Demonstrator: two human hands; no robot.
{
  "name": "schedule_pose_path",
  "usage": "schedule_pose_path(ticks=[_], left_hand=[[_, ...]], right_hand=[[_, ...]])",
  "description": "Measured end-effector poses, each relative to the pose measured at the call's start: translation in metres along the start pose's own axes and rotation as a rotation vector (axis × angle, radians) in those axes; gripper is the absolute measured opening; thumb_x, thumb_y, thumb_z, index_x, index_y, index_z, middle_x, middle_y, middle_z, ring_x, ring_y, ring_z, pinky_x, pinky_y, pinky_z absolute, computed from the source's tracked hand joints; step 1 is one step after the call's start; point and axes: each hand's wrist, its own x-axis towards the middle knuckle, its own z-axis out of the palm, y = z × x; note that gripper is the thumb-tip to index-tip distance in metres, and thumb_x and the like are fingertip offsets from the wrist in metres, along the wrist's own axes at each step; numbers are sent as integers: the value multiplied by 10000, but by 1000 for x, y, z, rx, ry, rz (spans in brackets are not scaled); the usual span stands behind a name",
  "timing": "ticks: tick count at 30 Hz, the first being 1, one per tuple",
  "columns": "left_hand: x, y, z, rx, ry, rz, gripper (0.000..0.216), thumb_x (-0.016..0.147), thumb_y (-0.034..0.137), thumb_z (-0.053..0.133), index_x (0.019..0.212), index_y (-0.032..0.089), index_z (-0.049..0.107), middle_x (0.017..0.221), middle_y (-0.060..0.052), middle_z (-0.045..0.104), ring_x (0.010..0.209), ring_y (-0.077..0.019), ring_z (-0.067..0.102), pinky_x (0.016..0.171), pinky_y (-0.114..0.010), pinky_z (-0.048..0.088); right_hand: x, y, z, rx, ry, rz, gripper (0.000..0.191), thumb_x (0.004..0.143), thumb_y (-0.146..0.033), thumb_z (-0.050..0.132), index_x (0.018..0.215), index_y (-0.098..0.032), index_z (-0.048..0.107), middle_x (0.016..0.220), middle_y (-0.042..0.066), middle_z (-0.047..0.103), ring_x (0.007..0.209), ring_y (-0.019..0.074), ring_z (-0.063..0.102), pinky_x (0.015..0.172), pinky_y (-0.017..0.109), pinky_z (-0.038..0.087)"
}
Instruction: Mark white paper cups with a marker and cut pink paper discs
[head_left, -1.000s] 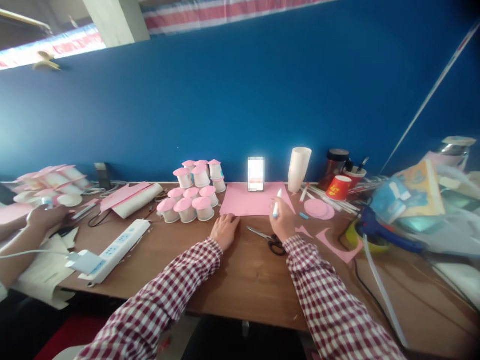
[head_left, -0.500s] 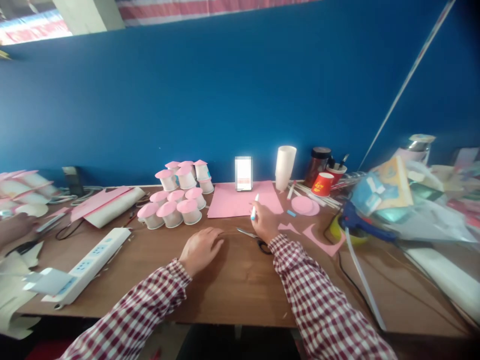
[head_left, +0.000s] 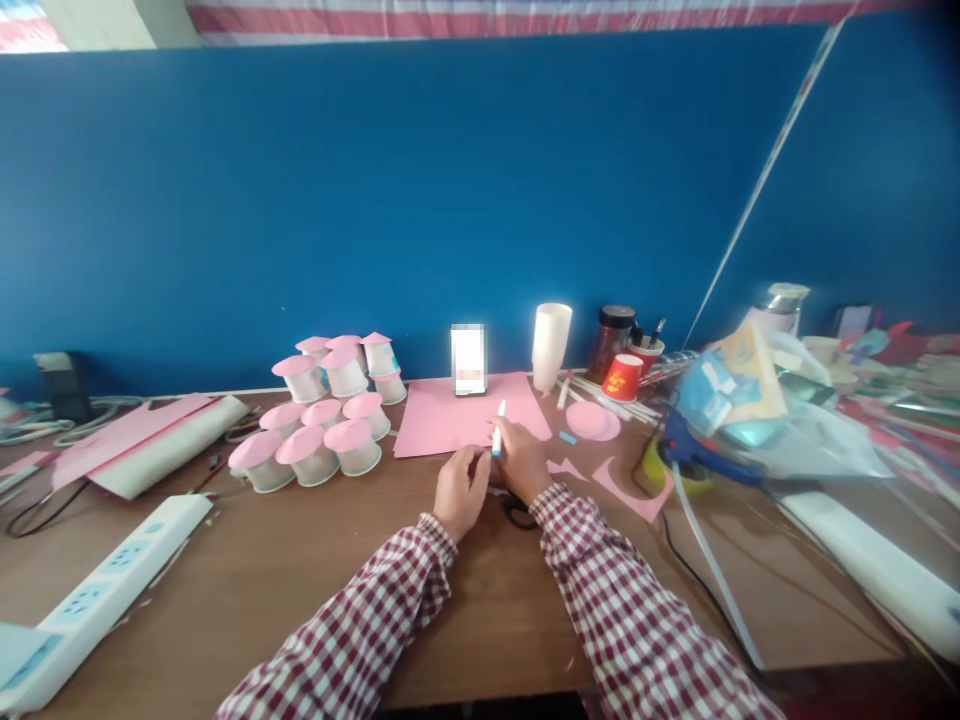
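Note:
My right hand (head_left: 523,462) is closed on a white marker (head_left: 499,425), which stands tilted with its blue end down. Beside that blue end, my left hand (head_left: 459,492) has its fingers loosely bent and the thumb a little apart; I cannot see whether it touches the marker. Under my right hand lie scissors, with black handles (head_left: 517,512) showing and the blades mostly hidden. Just beyond both hands is a pink paper sheet (head_left: 435,420), and a phone with a bright screen (head_left: 469,360) stands upright at its back.
Several white cups with pink cone tops (head_left: 349,435) stand left. A white cup stack (head_left: 551,345), red paper cup (head_left: 622,377), pink paper discs (head_left: 592,420) and paper offcuts (head_left: 637,490) are right. A power strip (head_left: 97,600) lies front left; a blue-handled tool (head_left: 712,455) lies right.
My left hand has moved right and forward from lying on the table to beside the marker, its fingers now bent. My right hand still holds the marker. The view has turned slightly right.

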Motion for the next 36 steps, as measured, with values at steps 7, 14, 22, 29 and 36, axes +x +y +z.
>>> schedule_pose_path(ticks=[7, 14, 22, 29, 36], left_hand=[[1, -3, -2, -307, -72, -144, 292, 847, 421, 438, 786, 166, 566, 669, -11, 592, 592, -122, 548, 574, -226, 443], [7, -13, -1, -519, -70, -356, 426, 807, 533, 446, 734, 133, 572, 570, -12, 564, 463, -98, 522, 470, -214, 431], [8, -14, 0, -624, -50, -424, 470, 773, 578, 470, 726, 122, 578, 568, -6, 557, 453, -84, 516, 465, -205, 423], [9, -19, 1, -633, -17, -415, 456, 786, 571, 450, 780, 134, 583, 570, 6, 549, 441, -88, 516, 443, -204, 419], [9, -14, -5, -620, -9, -382, 411, 813, 526, 424, 744, 148, 572, 537, 14, 527, 437, -94, 498, 445, -214, 415]], right_hand=[[2, -6, 3, 36, -8, -100, 435, 793, -167, 495, 1227, -190, 489, 1038, 75, 630, 941, 203, 544, 825, 317, 454], [8, 7, -3, -9, 55, -65, 400, 809, -87, 409, 1177, -185, 533, 1039, 71, 632, 983, 189, 540, 866, 317, 442], [13, 71, -38, -223, 185, 260, 448, 751, -71, 431, 1177, -152, 540, 989, 98, 652, 905, 228, 571, 819, 385, 456], [10, 31, -22, 14, 80, 4, 607, 829, -165, 387, 1412, -131, 225, 1380, 150, 396, 1258, 241, 382, 1005, 431, 363], [-8, -23, -18, 146, 24, 11, 334, 911, -190, 314, 1185, -189, 504, 1067, 91, 598, 891, 168, 603, 846, 336, 471]])
